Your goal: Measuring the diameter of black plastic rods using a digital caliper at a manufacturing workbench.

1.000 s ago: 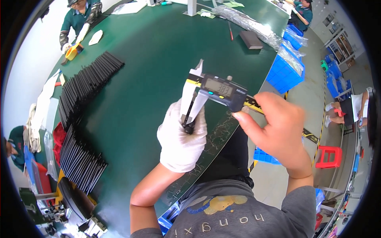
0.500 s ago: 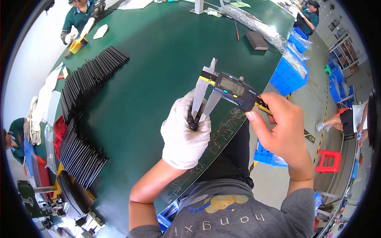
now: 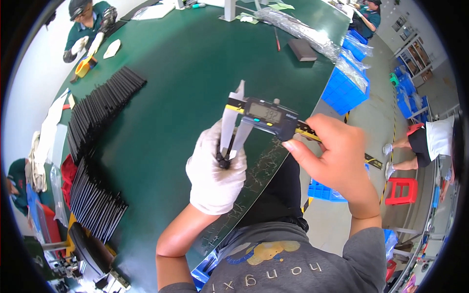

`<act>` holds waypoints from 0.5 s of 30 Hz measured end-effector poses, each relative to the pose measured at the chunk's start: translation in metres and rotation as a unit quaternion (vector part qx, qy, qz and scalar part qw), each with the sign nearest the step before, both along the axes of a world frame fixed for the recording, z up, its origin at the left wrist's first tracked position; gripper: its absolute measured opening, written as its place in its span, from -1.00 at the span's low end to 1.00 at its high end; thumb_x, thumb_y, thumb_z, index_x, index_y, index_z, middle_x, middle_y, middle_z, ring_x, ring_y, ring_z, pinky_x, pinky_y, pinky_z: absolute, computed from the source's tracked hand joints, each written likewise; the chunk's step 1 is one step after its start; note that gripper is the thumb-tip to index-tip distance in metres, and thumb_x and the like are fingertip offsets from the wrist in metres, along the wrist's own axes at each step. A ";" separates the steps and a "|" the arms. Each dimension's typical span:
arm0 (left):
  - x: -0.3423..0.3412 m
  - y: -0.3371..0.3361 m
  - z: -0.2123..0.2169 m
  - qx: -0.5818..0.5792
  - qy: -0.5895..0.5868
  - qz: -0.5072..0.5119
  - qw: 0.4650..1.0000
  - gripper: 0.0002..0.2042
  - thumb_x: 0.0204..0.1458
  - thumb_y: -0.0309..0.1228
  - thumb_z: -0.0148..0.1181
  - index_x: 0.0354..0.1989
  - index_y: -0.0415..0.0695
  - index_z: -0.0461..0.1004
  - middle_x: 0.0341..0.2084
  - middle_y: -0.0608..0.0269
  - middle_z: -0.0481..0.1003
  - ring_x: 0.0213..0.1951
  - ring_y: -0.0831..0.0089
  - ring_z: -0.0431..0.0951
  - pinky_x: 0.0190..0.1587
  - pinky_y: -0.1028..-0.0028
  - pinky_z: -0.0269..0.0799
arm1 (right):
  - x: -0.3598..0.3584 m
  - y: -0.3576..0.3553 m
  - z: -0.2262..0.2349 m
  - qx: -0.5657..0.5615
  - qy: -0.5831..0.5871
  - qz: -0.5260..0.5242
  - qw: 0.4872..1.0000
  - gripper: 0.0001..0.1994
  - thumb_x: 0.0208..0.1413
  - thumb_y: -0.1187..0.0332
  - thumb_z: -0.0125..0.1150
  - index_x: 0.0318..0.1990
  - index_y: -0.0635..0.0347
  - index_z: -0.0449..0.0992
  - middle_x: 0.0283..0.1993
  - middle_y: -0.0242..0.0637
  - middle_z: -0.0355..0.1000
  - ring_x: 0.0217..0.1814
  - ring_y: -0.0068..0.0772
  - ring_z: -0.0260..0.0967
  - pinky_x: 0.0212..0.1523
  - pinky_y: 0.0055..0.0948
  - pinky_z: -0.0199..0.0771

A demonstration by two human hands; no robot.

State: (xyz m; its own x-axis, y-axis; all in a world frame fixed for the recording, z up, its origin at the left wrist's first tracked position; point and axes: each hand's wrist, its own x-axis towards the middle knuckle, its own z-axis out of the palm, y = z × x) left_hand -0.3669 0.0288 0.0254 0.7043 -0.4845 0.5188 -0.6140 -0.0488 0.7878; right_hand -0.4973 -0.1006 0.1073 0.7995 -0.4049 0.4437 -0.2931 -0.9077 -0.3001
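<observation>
My left hand (image 3: 213,180), in a white glove, is closed around a few thin black rods (image 3: 223,162), whose ends show at the top of the fist. My bare right hand (image 3: 337,156) grips a digital caliper (image 3: 267,116) by its beam, thumb at the body. Its jaws point down at the gloved hand and straddle the rod ends; whether they touch the rods I cannot tell. On the table at left, many black rods (image 3: 100,110) lie side by side in a curved row, and a lower group of shinier rods (image 3: 97,205) lies nearer me.
The green table (image 3: 171,97) has a worn, cracked edge near me. A dark box (image 3: 302,50) and plastic-wrapped goods (image 3: 298,31) lie at the far right. Blue crates (image 3: 346,90) stand past the edge, with a red stool (image 3: 401,191). A co-worker (image 3: 88,29) handles a yellow tape dispenser (image 3: 84,67).
The caliper jaws have drawn closer together at the rod ends, and the display reading has changed. Both hands and the caliper sit slightly farther left in the picture, as the whole view has shifted.
</observation>
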 end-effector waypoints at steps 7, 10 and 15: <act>-0.002 -0.004 0.002 -0.010 -0.009 0.013 1.000 -0.81 0.01 -0.54 0.22 -0.20 -0.26 0.43 -0.49 0.37 0.46 -0.47 0.70 0.40 -0.37 0.65 0.36 | -0.002 -0.001 -0.001 -0.016 0.015 0.004 1.000 -0.64 -0.13 0.10 0.34 -0.53 0.20 0.36 -0.69 -0.29 0.28 -0.71 -0.24 0.27 -0.71 -0.33 0.16; -0.004 -0.003 0.006 -0.009 0.004 0.014 1.000 -0.81 0.01 -0.53 0.22 -0.20 -0.26 0.43 -0.48 0.37 0.46 -0.47 0.71 0.40 -0.37 0.66 0.35 | -0.001 0.000 0.000 -0.008 0.031 0.005 0.999 -0.68 -0.11 0.15 0.32 -0.47 0.21 0.38 -0.66 -0.28 0.30 -0.69 -0.21 0.29 -0.69 -0.32 0.19; -0.001 0.001 0.004 0.011 0.040 -0.034 0.999 -0.56 -0.21 -0.60 0.17 -0.04 -0.08 0.40 -0.42 0.24 0.44 -0.47 0.36 0.50 -0.36 0.46 0.44 | -0.005 0.002 -0.006 0.024 -0.015 0.006 1.000 -0.74 -0.09 0.24 0.29 -0.38 0.22 0.41 -0.58 -0.26 0.37 -0.65 -0.20 0.34 -0.66 -0.33 0.23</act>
State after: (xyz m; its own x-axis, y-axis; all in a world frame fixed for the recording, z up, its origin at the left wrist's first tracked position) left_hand -0.3676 0.0300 0.0290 0.7081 -0.5435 0.4508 -0.5513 -0.0266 0.8339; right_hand -0.5027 -0.0983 0.1016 0.7916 -0.4161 0.4475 -0.2722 -0.8958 -0.3514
